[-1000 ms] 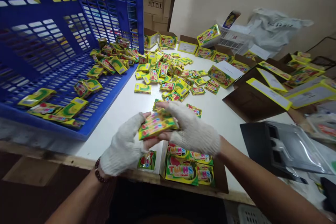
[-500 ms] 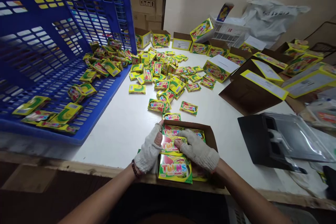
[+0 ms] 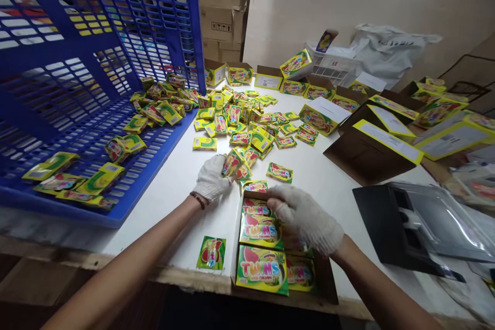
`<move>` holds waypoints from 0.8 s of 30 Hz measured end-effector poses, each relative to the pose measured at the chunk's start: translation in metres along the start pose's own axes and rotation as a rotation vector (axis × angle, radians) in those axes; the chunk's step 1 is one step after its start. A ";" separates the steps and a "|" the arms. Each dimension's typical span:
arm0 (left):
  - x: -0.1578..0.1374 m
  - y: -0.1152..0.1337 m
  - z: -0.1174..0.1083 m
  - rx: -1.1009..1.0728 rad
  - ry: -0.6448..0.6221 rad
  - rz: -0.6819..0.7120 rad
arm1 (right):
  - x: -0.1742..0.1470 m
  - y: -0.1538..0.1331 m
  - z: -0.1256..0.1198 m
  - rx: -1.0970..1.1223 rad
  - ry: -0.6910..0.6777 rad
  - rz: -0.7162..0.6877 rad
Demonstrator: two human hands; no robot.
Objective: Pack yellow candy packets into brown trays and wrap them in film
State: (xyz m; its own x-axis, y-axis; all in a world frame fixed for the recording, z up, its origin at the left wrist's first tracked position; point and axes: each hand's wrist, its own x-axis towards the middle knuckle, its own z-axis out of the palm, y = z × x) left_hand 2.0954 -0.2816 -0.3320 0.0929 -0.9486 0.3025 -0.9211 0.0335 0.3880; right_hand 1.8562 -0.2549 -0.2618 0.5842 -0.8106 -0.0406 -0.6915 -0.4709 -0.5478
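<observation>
Head view | left hand [image 3: 212,180]: fingers pinch fruit-printed packet [image 3: 232,163] | right hand [image 3: 307,219]: over open carton [image 3: 327,279], finger closure unclear | risk: loose pinch could drop packet

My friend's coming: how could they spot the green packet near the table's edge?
From the blue crate, go right along the white table. Left of the open box lies the green packet. Unlike the heaped packs, it lies alone.
</observation>
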 end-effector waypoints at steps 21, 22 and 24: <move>-0.100 0.072 -0.038 -0.257 -0.115 0.638 | 0.014 0.015 -0.002 -0.315 -0.104 0.028; -0.107 0.074 -0.037 -0.225 -0.109 0.638 | 0.015 0.011 0.005 -0.359 -0.096 0.042; -0.116 0.074 -0.036 -0.208 -0.079 0.638 | 0.016 0.003 0.016 -0.438 -0.096 0.076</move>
State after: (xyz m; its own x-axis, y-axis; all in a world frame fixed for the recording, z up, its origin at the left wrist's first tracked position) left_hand 2.0303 -0.1582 -0.3072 -0.4801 -0.7426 0.4670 -0.6934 0.6473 0.3165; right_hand 1.8700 -0.2641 -0.2773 0.5477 -0.8221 -0.1553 -0.8362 -0.5314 -0.1359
